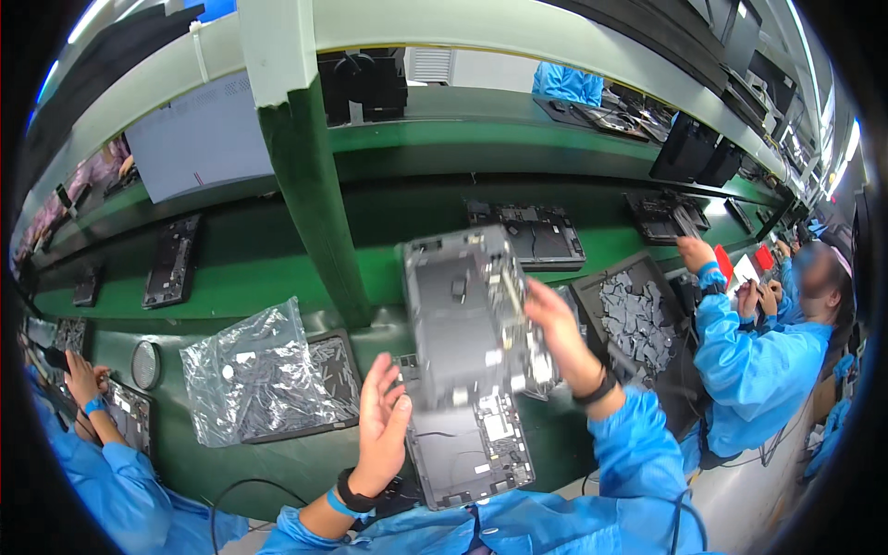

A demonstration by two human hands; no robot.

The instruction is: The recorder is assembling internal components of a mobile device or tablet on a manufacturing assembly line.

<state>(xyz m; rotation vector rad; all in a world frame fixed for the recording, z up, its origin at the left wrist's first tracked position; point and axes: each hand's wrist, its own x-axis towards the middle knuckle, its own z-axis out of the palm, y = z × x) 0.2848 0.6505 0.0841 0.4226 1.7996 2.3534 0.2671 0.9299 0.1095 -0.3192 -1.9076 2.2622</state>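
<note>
My right hand (557, 324) grips the right edge of an opened tablet-like device (453, 319), which is raised and smeared by motion. Its dark inner panel and circuit parts face up. Below it, nearer to my body, a second opened device (467, 453) lies at the bench edge, with a dark panel on its left and pale boards on its right. The upper device partly covers the lower one. My left hand (381, 430) is beside the left edges of both, fingers stretched and apart, holding nothing. Wristbands show on both arms.
Left of me, a clear plastic bag (245, 375) overlaps a tray of small dark strips (333, 375). A tray (592, 291) with grey pieces stands right. More opened devices (532, 236) lie behind. A green post (314, 203) rises ahead. Co-workers (768, 342) flank me.
</note>
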